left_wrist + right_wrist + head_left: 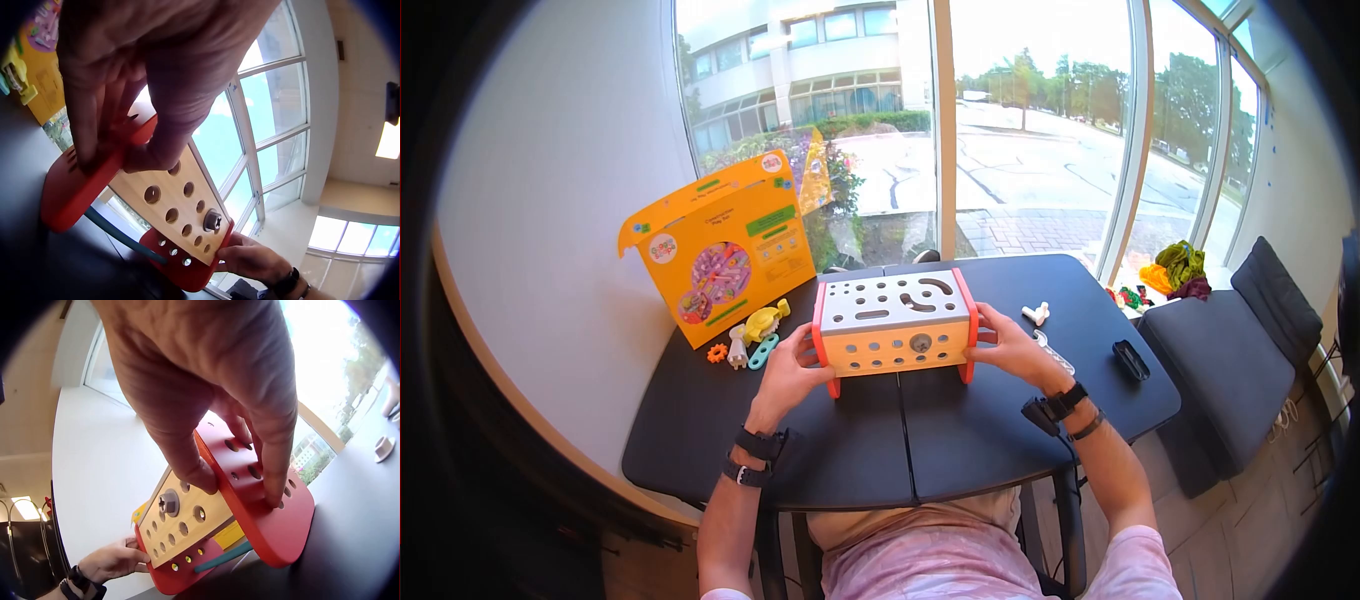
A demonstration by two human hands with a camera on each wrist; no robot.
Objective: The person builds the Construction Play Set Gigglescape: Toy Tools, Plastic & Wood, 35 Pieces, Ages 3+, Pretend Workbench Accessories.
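- One toy workbench (890, 352) stands midway along the table (960, 440), nearer the far edge; its front holds one grey bolt (921, 343).
- Left hand (786, 372), right hand (1018, 349): each clamped on one red end panel (290, 519).
- Far left corner: one yellow box (725, 235), one orange gear (717, 353).
- Right edge: one black case (1131, 360).

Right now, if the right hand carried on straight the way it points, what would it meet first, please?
Probably the red side panel that the right hand grips; depth past it is hard to judge.
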